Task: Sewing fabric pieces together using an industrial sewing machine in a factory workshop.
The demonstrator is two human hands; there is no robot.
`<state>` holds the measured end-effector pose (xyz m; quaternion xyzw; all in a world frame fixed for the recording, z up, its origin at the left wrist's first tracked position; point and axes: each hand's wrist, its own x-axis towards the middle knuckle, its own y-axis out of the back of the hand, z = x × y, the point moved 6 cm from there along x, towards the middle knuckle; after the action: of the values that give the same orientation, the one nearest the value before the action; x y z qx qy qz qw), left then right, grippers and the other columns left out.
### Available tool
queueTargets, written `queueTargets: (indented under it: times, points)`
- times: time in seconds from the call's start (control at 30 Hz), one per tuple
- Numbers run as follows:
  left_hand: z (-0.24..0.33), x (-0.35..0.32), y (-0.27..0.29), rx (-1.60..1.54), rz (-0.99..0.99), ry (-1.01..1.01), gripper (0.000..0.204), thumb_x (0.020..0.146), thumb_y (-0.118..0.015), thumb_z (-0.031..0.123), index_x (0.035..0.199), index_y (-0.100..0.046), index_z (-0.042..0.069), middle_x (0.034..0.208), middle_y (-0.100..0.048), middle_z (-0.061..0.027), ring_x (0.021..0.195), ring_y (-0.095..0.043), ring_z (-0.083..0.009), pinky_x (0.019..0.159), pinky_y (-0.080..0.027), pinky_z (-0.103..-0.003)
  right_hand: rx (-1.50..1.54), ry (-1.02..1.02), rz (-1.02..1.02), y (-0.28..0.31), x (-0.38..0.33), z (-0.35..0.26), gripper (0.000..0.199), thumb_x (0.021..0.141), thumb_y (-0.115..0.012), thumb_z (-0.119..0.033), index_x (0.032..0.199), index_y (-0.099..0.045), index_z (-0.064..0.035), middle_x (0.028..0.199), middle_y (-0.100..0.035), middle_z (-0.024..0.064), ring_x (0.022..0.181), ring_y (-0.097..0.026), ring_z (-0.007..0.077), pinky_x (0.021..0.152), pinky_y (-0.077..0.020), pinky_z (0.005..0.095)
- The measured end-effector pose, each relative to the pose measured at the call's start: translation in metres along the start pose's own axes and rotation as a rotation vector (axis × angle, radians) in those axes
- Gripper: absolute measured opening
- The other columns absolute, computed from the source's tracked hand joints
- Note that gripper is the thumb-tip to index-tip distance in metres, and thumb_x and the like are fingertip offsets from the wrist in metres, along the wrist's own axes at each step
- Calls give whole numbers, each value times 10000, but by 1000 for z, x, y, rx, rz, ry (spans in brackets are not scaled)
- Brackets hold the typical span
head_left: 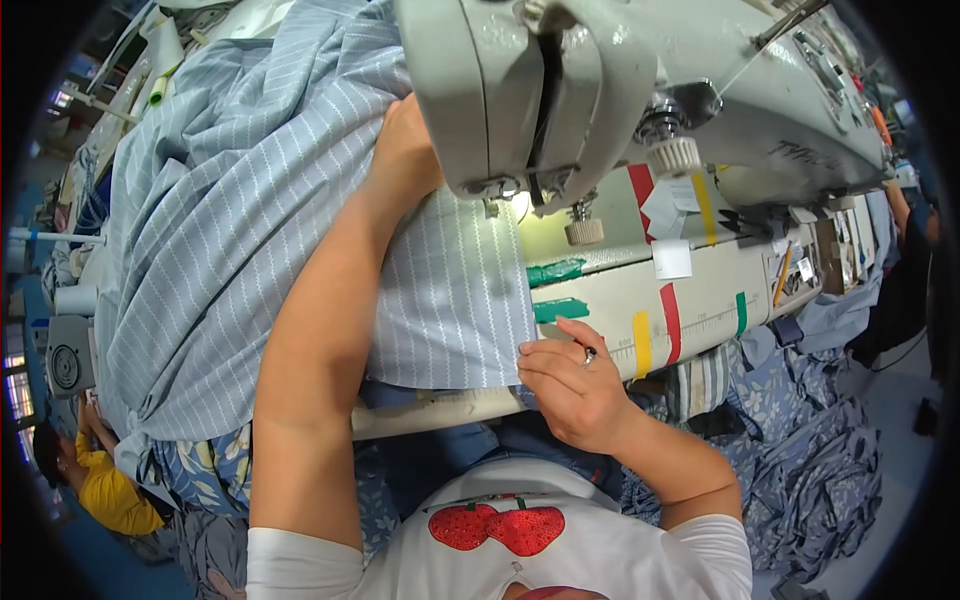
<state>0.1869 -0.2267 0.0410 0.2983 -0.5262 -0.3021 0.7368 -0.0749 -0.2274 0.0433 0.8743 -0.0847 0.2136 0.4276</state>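
Observation:
A light blue cloth with white stripes point(455, 300) lies across the sewing machine bed, its right edge running down from below the needle area of the sewing machine point(500, 90). My left hand point(405, 145) rests on this cloth beside the machine head, which hides its fingers. Down at the near right corner of the cloth, my right hand point(578, 385) is closed on the edge, with the thumb raised and a ring on one finger. The rest of the cloth is bunched in folds to the left of my left arm. A small lamp lights the cloth under the machine head.
Red, yellow and green tape strips point(670, 322) mark the machine bed, along with white paper pieces point(673, 259). Black snips point(745, 222) lie farther right, near a small tray point(795, 275). Patterned blue fabric point(780, 450) is heaped at lower right. Another person point(110, 490) is at far left.

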Motion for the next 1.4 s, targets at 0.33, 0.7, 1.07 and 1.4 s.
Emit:
queueTargets:
  times: [0.33, 0.7, 1.07, 1.4]
  points:
    - [-64, 14, -43, -570, -83, 380, 354, 815, -647, 157, 1142, -607, 26, 1120, -632, -145, 1038, -597, -285, 861, -479, -381, -44, -6, -46, 5, 43, 30, 239, 631, -611, 21, 869, -625, -5, 910, -610, 81, 929, -626, 229, 955, -403, 425]
    - [-25, 19, 2, -548, -411, 526, 229, 843, -587, 90, 1053, -661, 40, 1083, -648, -110, 1028, -599, -267, 884, -476, -363, -100, -5, -18, 3, 53, 38, 189, 656, -600, 8, 844, -615, -7, 914, -606, 83, 926, -618, 234, 792, -441, 404]
    - [135, -56, 44, -56, -318, -22, 258, 667, -610, 41, 913, -625, -33, 938, -627, -140, 941, -598, -324, 891, -477, -399, -118, -10, 23, 2, 48, 44, 175, 679, -611, 5, 850, -626, -27, 927, -612, 78, 939, -612, 231, 918, -414, 446]
    - [111, -72, 33, -216, -248, 14, 275, 685, -650, 8, 959, -640, 26, 1024, -651, -99, 949, -621, -279, 852, -475, -398, -182, 16, 89, 15, 29, 19, 184, 677, -628, -46, 860, -640, -45, 960, -623, 65, 971, -609, 212, 1006, -359, 481]
